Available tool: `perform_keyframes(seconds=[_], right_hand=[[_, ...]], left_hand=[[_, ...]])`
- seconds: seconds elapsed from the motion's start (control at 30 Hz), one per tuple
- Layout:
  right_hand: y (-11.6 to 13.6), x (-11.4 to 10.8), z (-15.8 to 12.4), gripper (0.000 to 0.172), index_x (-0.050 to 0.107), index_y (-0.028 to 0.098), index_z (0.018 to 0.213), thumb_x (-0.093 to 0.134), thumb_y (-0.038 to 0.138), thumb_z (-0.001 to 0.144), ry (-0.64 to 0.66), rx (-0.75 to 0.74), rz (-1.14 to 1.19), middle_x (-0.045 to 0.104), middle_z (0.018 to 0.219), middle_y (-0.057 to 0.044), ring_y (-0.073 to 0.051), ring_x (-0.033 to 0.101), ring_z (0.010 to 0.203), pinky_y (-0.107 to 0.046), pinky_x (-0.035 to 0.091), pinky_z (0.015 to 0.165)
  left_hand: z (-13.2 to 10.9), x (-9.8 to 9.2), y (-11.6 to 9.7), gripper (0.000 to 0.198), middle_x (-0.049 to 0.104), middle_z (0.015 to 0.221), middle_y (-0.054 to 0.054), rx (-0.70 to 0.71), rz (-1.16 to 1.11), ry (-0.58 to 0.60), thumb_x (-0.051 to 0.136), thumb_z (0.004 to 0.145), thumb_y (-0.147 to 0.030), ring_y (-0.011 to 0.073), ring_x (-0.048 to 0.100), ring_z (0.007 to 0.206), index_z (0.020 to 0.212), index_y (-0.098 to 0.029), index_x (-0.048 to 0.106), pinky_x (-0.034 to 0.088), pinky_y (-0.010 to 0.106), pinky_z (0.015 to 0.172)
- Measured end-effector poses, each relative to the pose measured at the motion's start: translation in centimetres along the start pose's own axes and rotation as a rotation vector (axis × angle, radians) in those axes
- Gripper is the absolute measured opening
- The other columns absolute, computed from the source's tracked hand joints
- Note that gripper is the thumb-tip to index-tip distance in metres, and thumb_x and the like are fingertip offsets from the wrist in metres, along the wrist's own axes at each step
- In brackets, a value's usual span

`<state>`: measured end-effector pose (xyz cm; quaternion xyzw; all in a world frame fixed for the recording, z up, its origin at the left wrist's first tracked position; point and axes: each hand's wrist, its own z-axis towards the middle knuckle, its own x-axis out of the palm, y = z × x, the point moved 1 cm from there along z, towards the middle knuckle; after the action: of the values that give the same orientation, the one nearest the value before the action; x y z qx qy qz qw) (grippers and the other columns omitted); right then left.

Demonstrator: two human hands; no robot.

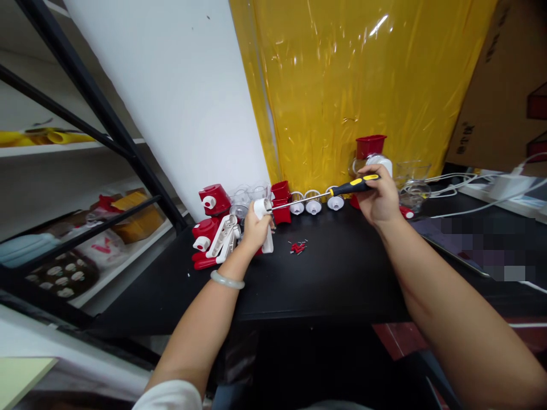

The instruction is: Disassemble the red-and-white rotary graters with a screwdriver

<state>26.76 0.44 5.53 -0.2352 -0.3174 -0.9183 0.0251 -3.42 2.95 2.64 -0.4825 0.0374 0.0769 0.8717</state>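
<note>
My left hand (255,229) is closed around a white plastic part (260,208) with a round end; my fingers hide much of its shape. My right hand (382,199) grips the black and yellow handle of a screwdriver (355,185). Its long metal shaft runs left, and the tip meets or almost meets the white part. Small red pieces and screws (298,247) lie loose on the black table (325,285) between my arms. Left of my left hand lie several white crank handles (222,238) with red grips, beside red and white housings (214,199).
Grater drums with white ends (313,203) stand along the back, near red hoppers (281,196). Clear plastic parts (412,176) and white cables (448,185) are at the right, by a tablet (453,245). A black-framed shelf (85,85) stands left, a cardboard box (491,102) right.
</note>
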Motion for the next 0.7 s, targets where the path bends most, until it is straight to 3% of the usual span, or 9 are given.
perform_keyframes(seconds=[0.1,0.2,0.3,0.4,0.5,0.6,0.7], right_hand=[[0.4,0.0,-0.4,0.036,0.061,0.024,0.076,0.057,0.059,0.086,0.004,-0.098,-0.047,0.056,0.078,-0.003,-0.015,0.056,0.069,-0.029,0.05,0.059],[-0.1,0.0,-0.6,0.046,0.061,0.024,0.072,0.052,0.065,0.091,-0.018,-0.064,-0.15,0.052,0.068,-0.001,-0.013,0.051,0.058,-0.029,0.045,0.05],[-0.7,0.3,-0.6,0.036,0.059,0.025,0.074,0.066,0.058,0.085,-0.024,0.02,-0.133,0.05,0.066,0.002,-0.011,0.047,0.053,-0.025,0.04,0.046],[-0.6,0.6,-0.5,0.026,0.059,0.025,0.08,0.075,0.045,0.077,-0.035,0.037,0.003,0.054,0.075,0.003,-0.011,0.053,0.062,-0.024,0.046,0.051],[0.1,0.8,-0.5,0.024,0.06,0.026,0.081,0.072,0.045,0.076,0.021,0.027,0.11,0.057,0.079,0.002,-0.013,0.058,0.069,-0.027,0.052,0.06],[0.9,0.6,-0.5,0.037,0.061,0.025,0.077,0.061,0.061,0.083,0.041,0.014,0.095,0.057,0.074,-0.001,-0.015,0.058,0.066,-0.031,0.052,0.058],[1.5,0.4,-0.3,0.05,0.062,0.024,0.07,0.053,0.069,0.087,0.021,0.064,-0.076,0.049,0.058,0.0,-0.013,0.047,0.049,-0.03,0.044,0.046]], left_hand=[[0.1,-0.1,0.2,0.04,0.06,0.063,-0.007,0.115,-0.034,-0.07,0.06,0.068,-0.013,0.013,0.06,0.048,0.105,-0.023,0.047,0.051,0.024,0.047],[0.3,-0.2,-0.1,0.042,0.06,0.065,-0.007,0.194,-0.085,-0.123,0.061,0.069,-0.012,0.0129,0.061,0.052,0.106,-0.023,0.044,0.053,0.024,0.05],[0.3,-0.3,-0.4,0.043,0.059,0.066,-0.007,0.249,-0.116,-0.152,0.063,0.071,-0.012,0.0134,0.062,0.054,0.107,-0.023,0.043,0.054,0.026,0.053],[0.1,-0.2,-0.5,0.042,0.058,0.066,-0.007,0.298,-0.125,-0.15,0.066,0.072,-0.013,0.012,0.06,0.052,0.106,-0.023,0.044,0.054,0.026,0.053],[-0.3,0.0,-0.5,0.044,0.057,0.068,-0.007,0.342,-0.141,-0.13,0.069,0.073,-0.014,0.0111,0.06,0.052,0.108,-0.023,0.044,0.054,0.025,0.054],[-0.7,0.1,-0.8,0.044,0.057,0.073,-0.007,0.417,-0.152,-0.174,0.07,0.075,-0.018,0.0106,0.06,0.054,0.11,-0.024,0.043,0.055,0.026,0.056],[-1.0,-0.1,-1.3,0.043,0.056,0.079,-0.004,0.526,-0.086,-0.237,0.07,0.08,-0.022,0.0121,0.062,0.062,0.112,-0.025,0.041,0.056,0.029,0.064]])
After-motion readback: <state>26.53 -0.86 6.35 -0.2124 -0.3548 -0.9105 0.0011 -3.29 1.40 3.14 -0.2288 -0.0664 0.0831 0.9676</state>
